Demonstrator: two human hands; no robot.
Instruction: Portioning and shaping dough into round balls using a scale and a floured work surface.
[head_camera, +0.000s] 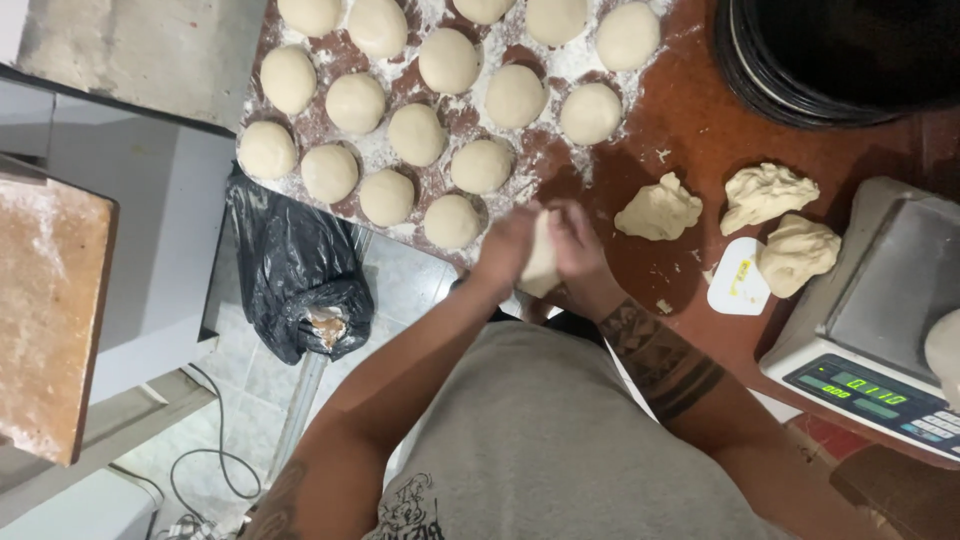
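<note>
Both my hands are cupped around one pale piece of dough (541, 262) just above the near edge of the brown table (700, 130). My left hand (505, 245) presses it from the left and my right hand (578, 238) from the right. Several smooth round dough balls (416, 134) lie in rows on the floured part of the table beyond my hands. Three rough dough chunks (659, 208) sit to the right of my hands.
A white plastic scraper (738, 283) lies by the chunks. A digital scale (880, 320) stands at the right with dough on its edge. Stacked dark round pans (830, 60) are at the back right. A black bag (295, 270) hangs below the table's left side.
</note>
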